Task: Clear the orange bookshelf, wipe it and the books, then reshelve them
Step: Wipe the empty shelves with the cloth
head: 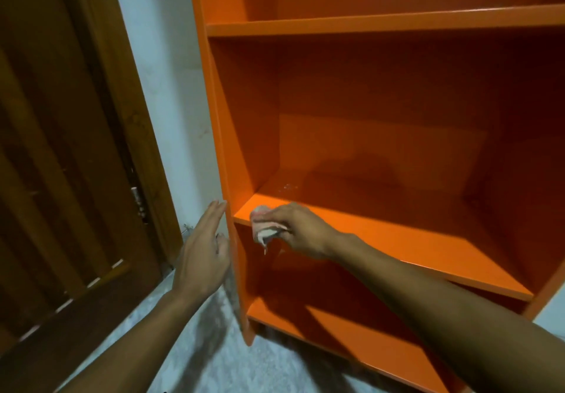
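Head view — cloth (265, 227) bunched under right-hand fingers (276, 214) — on shelf edge (382, 233).

wall (162, 65): pale blue | door (61, 148): dark brown wood, left | floor (214, 362): grey speckled

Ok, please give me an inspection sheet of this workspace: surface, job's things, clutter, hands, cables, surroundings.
Surface: orange bookshelf, the shelves in view hold no books; a small wet patch on the middle shelf.
Job's things: crumpled cloth at the front left edge of the middle shelf; books not in view.
Clutter: nothing seen.
Hands: left hand with straight fingers against the outer left side panel; right hand grips the cloth.
Cables: nothing seen.
Surroundings: brown wooden door at left, pale wall, grey floor.
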Tool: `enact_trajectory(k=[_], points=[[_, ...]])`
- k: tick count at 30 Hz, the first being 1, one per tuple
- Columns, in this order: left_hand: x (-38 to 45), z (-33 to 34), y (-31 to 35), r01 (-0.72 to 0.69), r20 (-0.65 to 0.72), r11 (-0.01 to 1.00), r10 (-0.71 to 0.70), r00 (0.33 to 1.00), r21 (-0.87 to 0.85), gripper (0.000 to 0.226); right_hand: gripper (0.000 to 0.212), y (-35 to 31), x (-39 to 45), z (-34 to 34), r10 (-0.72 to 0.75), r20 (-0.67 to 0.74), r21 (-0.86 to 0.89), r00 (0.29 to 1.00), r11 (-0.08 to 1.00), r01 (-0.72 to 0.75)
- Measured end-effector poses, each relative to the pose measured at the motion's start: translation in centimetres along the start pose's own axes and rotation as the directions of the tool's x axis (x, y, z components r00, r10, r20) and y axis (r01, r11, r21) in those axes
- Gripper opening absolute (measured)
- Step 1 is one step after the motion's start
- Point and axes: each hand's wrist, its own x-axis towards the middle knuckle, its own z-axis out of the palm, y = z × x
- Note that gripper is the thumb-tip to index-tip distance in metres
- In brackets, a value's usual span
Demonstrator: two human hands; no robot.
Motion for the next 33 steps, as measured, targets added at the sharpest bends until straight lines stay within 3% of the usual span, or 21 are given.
enact_trajectory(k=[4, 7, 9, 11, 14, 19, 23, 25, 28, 30, 33], points=[[1.1, -0.9, -0.3, -0.038, 0.114, 0.997, 0.030, 0.993, 0.062, 0.070, 0.037, -1.8, -0.7, -1.9, 0.020, -0.044, 0.330, 0.999, 0.944, -0.005], [2.3, -0.8, -0.3, -0.069, 0.144, 0.992, 0.054, 0.988, 0.103, 0.073, 0.034, 1.1, 1.6, -4.3, 0.188, -0.205, 0.358, 0.960, 0.928, -0.105], [2.8, -0.4, -0.6, -0.094, 0.147, 0.989, 0.078, 0.986, 0.110, 0.076, 0.028, 4.3, 3.5, -5.2, 0.377, -0.264, 0.281, 0.888, 0.910, -0.303], [2.9, 0.1, -0.9, -0.097, 0.148, 0.990, 0.081, 0.986, 0.102, 0.079, 0.022, 8.0, 5.4, -4.7, 0.554, -0.287, 0.288, 0.782, 0.828, -0.482], [3.0, 0.4, -1.2, -0.108, 0.165, 0.990, 0.093, 0.982, 0.087, 0.081, 0.026, 12.3, 7.9, -2.5, 0.658, -0.331, 0.231, 0.676, 0.751, -0.618], [3.5, 0.0, -2.3, -0.143, 0.191, 0.981, 0.117, 0.975, 0.130, 0.084, 0.037, 13.4, 12.0, -0.8, 0.617, -0.188, 0.098, 0.764, 0.786, -0.610], [3.6, 0.2, -2.6, -0.159, 0.170, 0.976, 0.133, 0.976, 0.149, 0.085, 0.045, 9.8, 13.0, -0.5, 0.557, -0.030, -0.059, 0.830, 0.828, -0.558], [3.7, 0.0, -2.4, -0.151, 0.172, 0.977, 0.124, 0.977, 0.151, 0.085, 0.045, 7.5, 12.6, -0.5, 0.548, -0.018, -0.092, 0.836, 0.832, -0.547], [3.6, -0.3, -2.0, -0.106, 0.181, 0.981, 0.076, 0.981, 0.164, 0.087, 0.029, 5.3, 11.3, -0.1, 0.547, 0.011, 0.013, 0.837, 0.837, -0.547], [3.5, -0.5, -1.7, -0.057, 0.183, 0.984, 0.026, 0.983, 0.167, 0.089, 0.034, 4.2, 10.5, 0.3, 0.510, 0.041, 0.010, 0.859, 0.859, -0.511], [3.7, -0.8, -1.1, 0.012, 0.180, 0.984, -0.045, 0.983, 0.177, 0.085, 0.041, 1.8, 9.2, 1.6, 0.409, -0.037, -0.080, 0.912, 0.908, -0.411]])
